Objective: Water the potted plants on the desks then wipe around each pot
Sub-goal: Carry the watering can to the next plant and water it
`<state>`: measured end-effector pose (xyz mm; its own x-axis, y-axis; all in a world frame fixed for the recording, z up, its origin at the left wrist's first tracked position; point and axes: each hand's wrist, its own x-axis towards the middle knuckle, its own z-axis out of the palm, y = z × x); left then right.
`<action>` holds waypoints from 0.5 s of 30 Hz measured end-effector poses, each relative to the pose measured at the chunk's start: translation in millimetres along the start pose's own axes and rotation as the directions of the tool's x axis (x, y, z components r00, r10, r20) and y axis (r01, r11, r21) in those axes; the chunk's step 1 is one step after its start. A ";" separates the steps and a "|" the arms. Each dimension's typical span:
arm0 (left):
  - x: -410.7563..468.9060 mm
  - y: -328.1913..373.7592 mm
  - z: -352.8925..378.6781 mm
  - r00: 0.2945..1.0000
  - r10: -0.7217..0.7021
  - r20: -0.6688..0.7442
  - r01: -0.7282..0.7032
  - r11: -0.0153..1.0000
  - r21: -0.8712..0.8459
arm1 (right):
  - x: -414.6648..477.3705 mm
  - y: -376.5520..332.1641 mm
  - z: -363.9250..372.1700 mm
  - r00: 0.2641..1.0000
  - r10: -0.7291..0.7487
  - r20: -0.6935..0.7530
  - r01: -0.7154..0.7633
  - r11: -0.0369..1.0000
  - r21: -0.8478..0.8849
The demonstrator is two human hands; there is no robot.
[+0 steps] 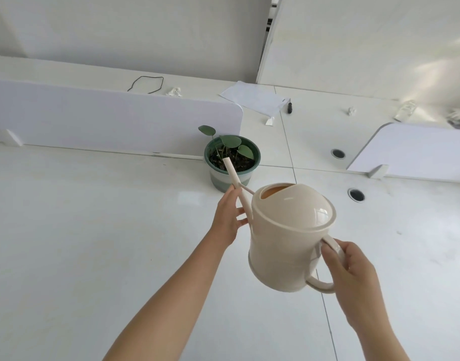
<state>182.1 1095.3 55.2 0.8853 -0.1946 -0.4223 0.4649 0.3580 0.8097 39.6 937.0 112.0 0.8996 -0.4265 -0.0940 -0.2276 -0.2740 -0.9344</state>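
A cream plastic watering can (288, 235) is held tilted above the white desk (93, 243). My right hand (354, 280) grips its loop handle. My left hand (230, 217) holds the long thin spout near its base. The spout's tip reaches over the soil of a small green-rimmed pot (221, 175), which holds a plant (230, 142) with a few round green leaves. The pot stands at the end of a low white divider panel (106, 118). I cannot see any water stream.
A second divider panel (416, 152) stands at the right. Two round cable grommets (356, 195) sit in the desk right of the pot. On the far desk lie a sheet of paper (252, 97), a black cord loop (145, 84), crumpled tissues (174, 91) and a dark pen (289, 106).
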 end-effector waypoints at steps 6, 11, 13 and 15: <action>18.3 3.7 0.6 1.000 -0.013 -0.020 0.012 0.999 -0.052 | 13.1 -8.6 12.3 1.000 0.000 -0.022 -0.002 0.996 -0.092; 24.8 -2.5 -3.3 0.998 -0.046 -0.034 0.043 0.996 -0.083 | 15.3 -15.3 15.5 1.000 0.025 -0.009 -0.026 0.991 -0.134; 25.3 -5.5 -2.0 0.998 -0.059 -0.032 0.056 0.994 -0.089 | 15.8 -15.9 14.2 1.000 0.025 -0.017 -0.028 0.988 -0.151; 25.2 -9.6 -0.5 0.997 -0.074 -0.033 0.071 0.993 -0.091 | 15.7 -16.0 12.4 0.999 0.031 -0.029 -0.036 0.986 -0.166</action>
<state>200.0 1087.4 36.7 0.8481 -0.1908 -0.4943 0.5253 0.4251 0.7371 62.0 945.4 121.2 0.8807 -0.4599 -0.1131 -0.3182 -0.3976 -0.8606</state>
